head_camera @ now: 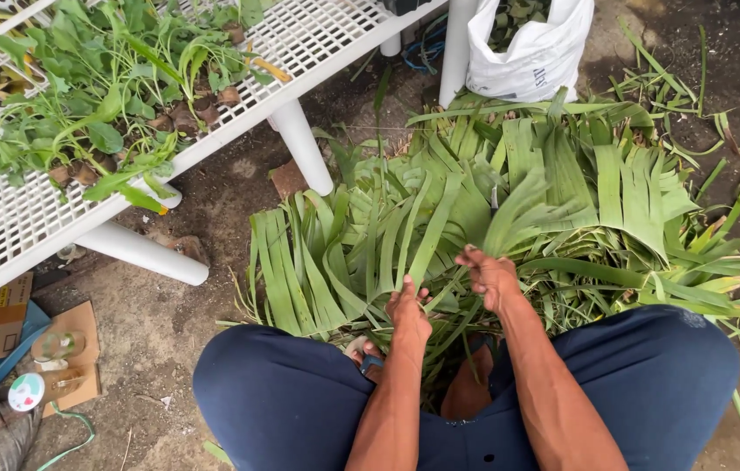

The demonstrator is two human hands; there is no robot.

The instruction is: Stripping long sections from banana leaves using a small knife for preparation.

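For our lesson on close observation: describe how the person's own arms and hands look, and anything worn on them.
Both forearms are bare, with no sleeves in view. The left hand and the right hand wear no gloves, and no rings, watch or bracelet show on either. The arms are lean, with visible sinews. Below them, the person wears dark navy trousers.

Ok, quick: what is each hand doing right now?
Left hand: closed on a long green leaf strip.
Right hand: fingers curled into the leaf pile; grip cannot be told.
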